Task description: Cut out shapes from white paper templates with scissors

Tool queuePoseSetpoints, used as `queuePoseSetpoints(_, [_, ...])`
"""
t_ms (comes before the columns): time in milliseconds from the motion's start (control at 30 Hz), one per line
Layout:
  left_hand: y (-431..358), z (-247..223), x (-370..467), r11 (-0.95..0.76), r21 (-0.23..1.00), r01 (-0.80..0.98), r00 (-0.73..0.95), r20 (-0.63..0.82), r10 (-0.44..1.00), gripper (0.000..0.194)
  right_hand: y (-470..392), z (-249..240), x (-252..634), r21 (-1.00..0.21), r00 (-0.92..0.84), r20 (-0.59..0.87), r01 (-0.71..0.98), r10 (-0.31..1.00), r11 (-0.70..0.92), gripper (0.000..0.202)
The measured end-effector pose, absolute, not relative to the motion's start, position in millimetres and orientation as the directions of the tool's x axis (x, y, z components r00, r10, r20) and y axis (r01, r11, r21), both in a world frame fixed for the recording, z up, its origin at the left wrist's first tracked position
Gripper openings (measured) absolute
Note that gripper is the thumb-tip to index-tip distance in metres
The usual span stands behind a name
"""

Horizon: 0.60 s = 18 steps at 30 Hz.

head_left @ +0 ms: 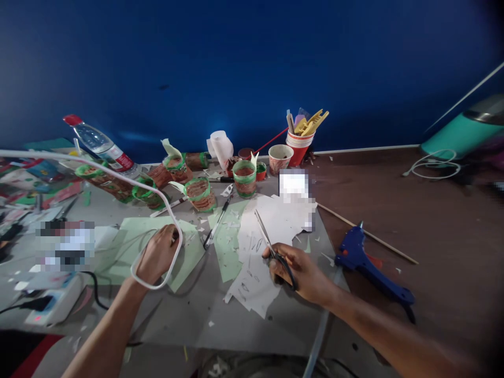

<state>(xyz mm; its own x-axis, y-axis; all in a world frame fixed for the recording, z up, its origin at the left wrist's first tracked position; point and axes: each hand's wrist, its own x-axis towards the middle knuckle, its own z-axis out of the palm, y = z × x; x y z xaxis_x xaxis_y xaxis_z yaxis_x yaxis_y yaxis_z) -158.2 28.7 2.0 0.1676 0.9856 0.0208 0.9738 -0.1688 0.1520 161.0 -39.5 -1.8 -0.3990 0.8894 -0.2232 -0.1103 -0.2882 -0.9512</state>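
Observation:
My right hand [285, 265] grips black-handled scissors [265, 231], their blades pointing up and away over a torn white sheet [252, 252] with small pencil drawings. My left hand [163, 249] rests over light green paper [126, 247] at the left, its fingers bent, with a white cable [173, 220] looping around it; whatever its fingers hold is too small to name. Between the hands lie a pen [218, 220] and another green paper piece [228, 247]. Brown cups with green rims [244, 181] stand behind the papers.
A blue glue gun [372, 270] and a wooden stick [378, 241] lie at the right. Behind are a paper cup [280, 157], a red cup of tools [300, 147] and a plastic bottle [102, 144]. A power strip [59, 302] sits at the left; a teal bottle [457, 131] lies far right.

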Motion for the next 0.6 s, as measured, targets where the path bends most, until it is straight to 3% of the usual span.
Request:
queuePoseSetpoints(133, [18.8,8.4,-145.9,-0.192,0.268,0.944,0.176,0.083,0.981,0.016,-39.8,-0.1,160.8,-0.947,-0.397,-0.245,-0.098,0.884,-0.307,0.047])
queuePoseSetpoints(300, [7.2,12.8,-107.6,-0.341,0.453,0.824,0.293,0.174,0.940,0.014,-39.8,0.0,160.5,-0.950,-0.398,-0.239,-0.091,0.886,-0.297,0.048])
queuePoseSetpoints(467, [17.4,5.7,-77.8,-0.412,0.488,0.769,0.336,0.241,0.911,0.015,-39.8,-2.9,160.8,-0.951,-0.411,-0.215,-0.117,0.886,-0.285,0.048])
queuePoseSetpoints(600, [23.7,6.7,-65.6,-0.385,0.511,0.768,0.322,0.212,0.923,0.023,-40.2,-2.9,161.5,-0.951,-0.419,-0.215,-0.116,0.882,-0.287,0.048])
